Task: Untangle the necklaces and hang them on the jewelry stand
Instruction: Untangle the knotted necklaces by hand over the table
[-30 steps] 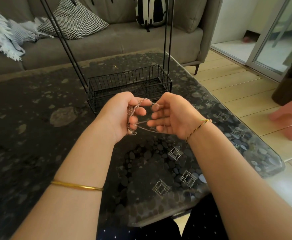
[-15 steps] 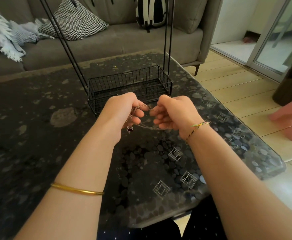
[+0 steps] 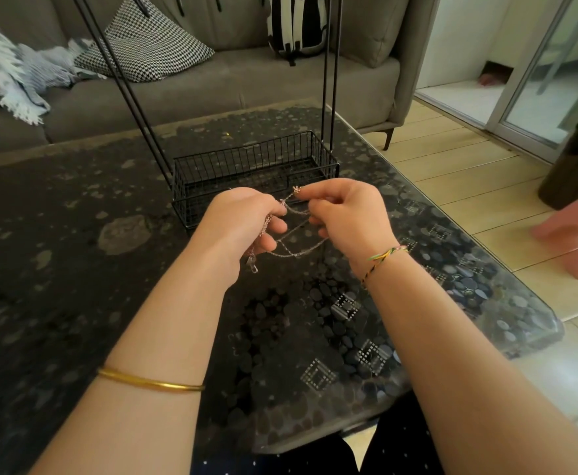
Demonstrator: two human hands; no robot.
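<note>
1. The left hand (image 3: 243, 228) hovers just in front of the jewelry stand (image 3: 246, 166), before the middle of its wire basket. Its fingers are curled round a bunched part of the necklaces (image 3: 294, 250), and a clasp (image 3: 253, 268) dangles below the palm.
2. The necklaces run as thin, slack strands from one hand to the other, in front of the stand and above the table (image 3: 75, 252).
3. The right hand (image 3: 345, 214) is held in front of the stand's right end. Thumb and forefinger pinch a small charm (image 3: 296, 189), and the other fingers curl against the strands.
</note>
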